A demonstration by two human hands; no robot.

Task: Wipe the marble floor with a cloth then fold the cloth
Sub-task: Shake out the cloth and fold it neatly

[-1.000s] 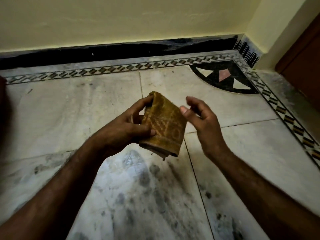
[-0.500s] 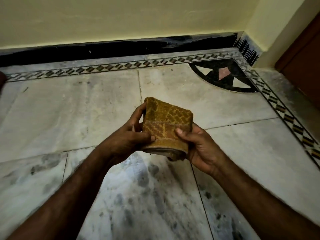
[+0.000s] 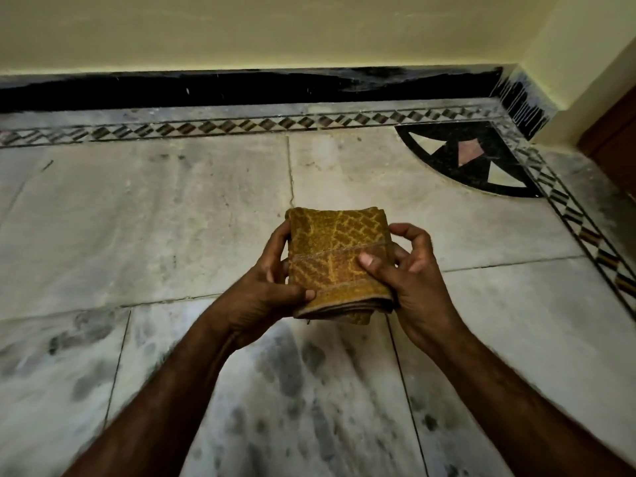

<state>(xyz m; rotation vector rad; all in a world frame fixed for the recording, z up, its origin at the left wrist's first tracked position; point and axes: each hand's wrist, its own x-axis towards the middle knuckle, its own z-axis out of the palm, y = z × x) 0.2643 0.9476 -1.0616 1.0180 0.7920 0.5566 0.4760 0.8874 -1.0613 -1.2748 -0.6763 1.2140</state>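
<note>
A mustard-yellow patterned cloth (image 3: 339, 246) is folded into a thick small rectangle and held in the air above the marble floor (image 3: 172, 218). My left hand (image 3: 265, 294) grips its left edge, thumb on top near the lower corner and fingers curled along the side. My right hand (image 3: 409, 277) holds its right edge, thumb pressed on the top face and fingers curled behind. Several folded layers show at the cloth's near edge.
The floor has grey smudges on the near slabs. A diamond-pattern border (image 3: 241, 127) and a black skirting (image 3: 241, 87) run along the yellow wall. A black fan-shaped inlay (image 3: 444, 156) fills the far right corner. A brown door (image 3: 616, 139) stands at the right.
My right hand, free a second ago, has come in and taken the cloth's right edge. The cloth has turned from tilted to squarely facing up between both hands.
</note>
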